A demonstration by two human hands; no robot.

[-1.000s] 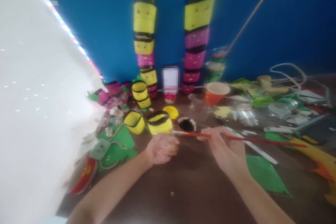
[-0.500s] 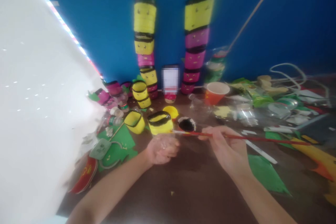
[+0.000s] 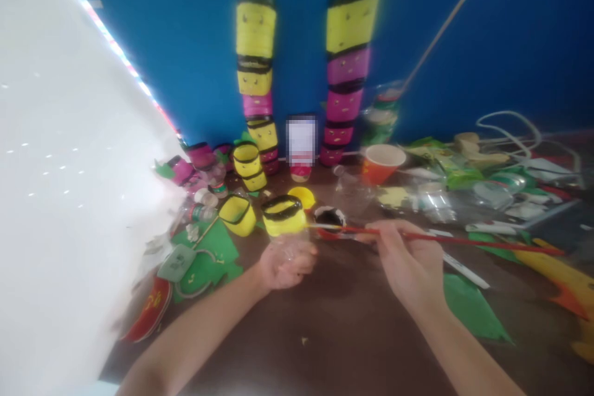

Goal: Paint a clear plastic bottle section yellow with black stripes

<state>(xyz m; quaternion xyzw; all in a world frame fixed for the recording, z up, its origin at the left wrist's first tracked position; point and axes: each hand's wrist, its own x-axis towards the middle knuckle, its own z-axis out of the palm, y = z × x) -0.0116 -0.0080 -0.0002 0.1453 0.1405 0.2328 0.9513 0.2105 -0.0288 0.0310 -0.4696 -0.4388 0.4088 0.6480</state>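
My left hand [image 3: 288, 263] is closed around the clear lower part of a plastic bottle piece [image 3: 285, 221]. Its upper part is painted yellow, with a black rim. In my right hand [image 3: 411, 260] is a long paintbrush [image 3: 445, 238] with a red handle, pinched between thumb and fingers. The brush points left, and its tip is at or very near the yellow side; blur hides whether they touch. Behind the brush sits a small cup of black paint [image 3: 330, 218]. A shallow yellow dish [image 3: 301, 198] stands just behind the bottle piece.
Two tall stacks of painted bottle pieces, one left [image 3: 255, 31] and one right [image 3: 350, 25], stand against the blue wall. An orange paper cup [image 3: 381, 166], green paper [image 3: 476, 309], a white pen [image 3: 465, 270] and clear bottle scraps [image 3: 436, 201] lie rightward. Another yellow piece [image 3: 237, 215] stands left.
My right hand has shifted slightly right and up, drawing the paintbrush the same way. My left hand and the bottle piece have stayed nearly still.
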